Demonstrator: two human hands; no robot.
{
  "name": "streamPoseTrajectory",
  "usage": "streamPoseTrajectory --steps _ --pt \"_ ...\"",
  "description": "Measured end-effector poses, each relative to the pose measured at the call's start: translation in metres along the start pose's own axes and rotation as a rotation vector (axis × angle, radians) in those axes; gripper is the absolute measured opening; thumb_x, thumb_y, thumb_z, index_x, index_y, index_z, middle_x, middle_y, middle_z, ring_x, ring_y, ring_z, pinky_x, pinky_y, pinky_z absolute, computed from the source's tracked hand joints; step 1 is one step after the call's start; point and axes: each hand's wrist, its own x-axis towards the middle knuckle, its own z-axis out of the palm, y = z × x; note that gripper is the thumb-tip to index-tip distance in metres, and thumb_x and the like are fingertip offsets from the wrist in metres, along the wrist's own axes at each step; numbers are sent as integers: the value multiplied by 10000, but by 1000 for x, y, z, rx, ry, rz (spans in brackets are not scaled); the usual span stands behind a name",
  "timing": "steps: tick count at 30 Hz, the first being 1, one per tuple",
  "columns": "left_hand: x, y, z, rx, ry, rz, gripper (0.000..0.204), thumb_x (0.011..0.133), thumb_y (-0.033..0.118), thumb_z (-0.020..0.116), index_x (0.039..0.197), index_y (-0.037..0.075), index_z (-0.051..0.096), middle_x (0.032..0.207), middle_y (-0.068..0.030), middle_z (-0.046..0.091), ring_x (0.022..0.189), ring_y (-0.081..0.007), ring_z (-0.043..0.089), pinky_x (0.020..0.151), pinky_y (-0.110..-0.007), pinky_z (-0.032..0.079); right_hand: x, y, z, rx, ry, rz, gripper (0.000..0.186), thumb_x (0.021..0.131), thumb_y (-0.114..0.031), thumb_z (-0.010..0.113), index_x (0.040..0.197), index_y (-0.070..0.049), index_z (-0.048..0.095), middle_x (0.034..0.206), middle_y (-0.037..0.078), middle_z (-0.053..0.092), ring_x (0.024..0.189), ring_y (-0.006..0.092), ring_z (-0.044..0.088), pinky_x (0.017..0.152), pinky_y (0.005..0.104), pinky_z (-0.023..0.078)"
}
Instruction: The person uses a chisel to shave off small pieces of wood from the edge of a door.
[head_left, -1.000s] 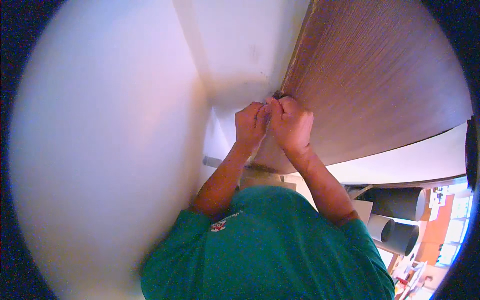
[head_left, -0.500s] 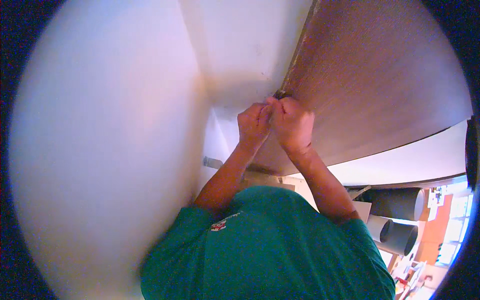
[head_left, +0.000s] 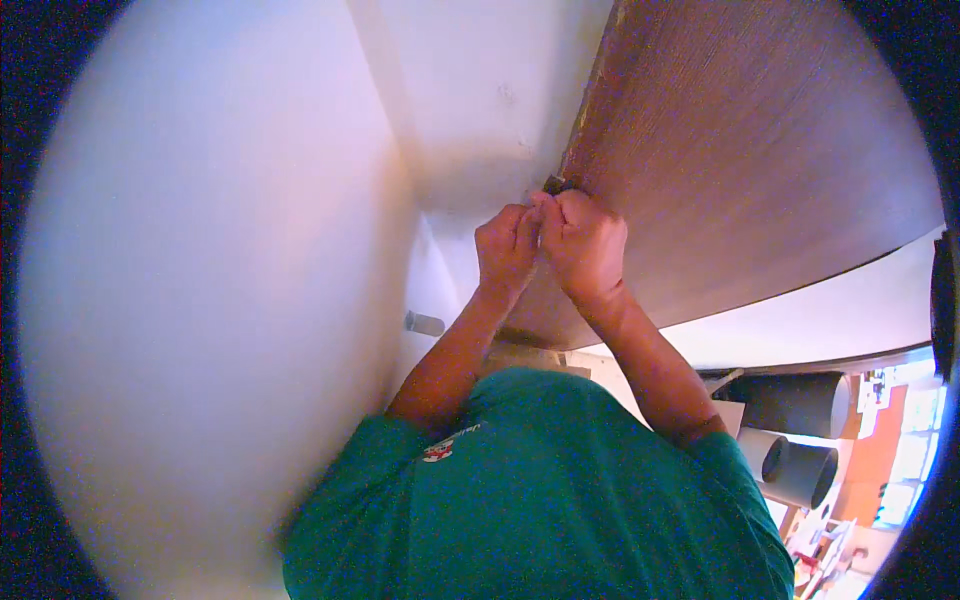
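A large brown wood-grained panel (head_left: 740, 150) slants away from the middle to the upper right, its rough edge close to my hands. At that edge, my right hand (head_left: 588, 240) is closed, its fingers curled around a small dark piece (head_left: 555, 185) that sticks out just beyond them. My left hand (head_left: 507, 248) is closed too, pressed against the right at the thumbs. Whatever lies between the left fingers is hidden. Both forearms reach up from the green shirt's sleeves.
A white wall (head_left: 220, 280) fills the left side and meets another pale surface (head_left: 470, 90) in a corner. A short grey cylinder (head_left: 425, 323) shows beside my left forearm. Dark and grey tubes (head_left: 790, 404) lie at the lower right, before a bright window (head_left: 905, 485).
Both hands hold nearly the same place at the panel edge. The small dark piece shows a little more clearly past the fingers, and the view has shifted slightly.
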Motion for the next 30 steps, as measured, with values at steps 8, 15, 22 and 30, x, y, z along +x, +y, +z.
streamPoseTrajectory --steps 8,15,22,30 --pt "-2 3 4 -66 25 28 298 977 282 570 818 38 636 683 -162 615 553 -305 594 531 -401 464 -2 -1 -3 -43 5 14 310 862 -214 724 624 -61 596 599 183 572 490 379 555 453 422 438" --pt "8 12 0 -120 31 13 248 951 224 606 814 22 645 675 -175 617 558 -325 587 534 -397 469 6 -6 -5 33 37 8 318 852 -221 732 617 -59 593 615 181 582 497 378 563 462 428 444" --pt "13 6 4 -108 83 190 222 940 189 607 802 20 641 655 -169 605 543 -328 573 522 -386 465 4 -3 -4 -71 -40 52 350 923 -363 601 697 -97 622 659 161 637 558 399 624 518 495 514" --pt "18 14 3 -66 9 81 283 928 208 619 720 27 556 665 -182 591 553 -338 583 523 -425 451 11 -8 -11 -29 61 -12 329 871 -240 714 620 -66 591 582 174 568 495 370 570 462 427 453"
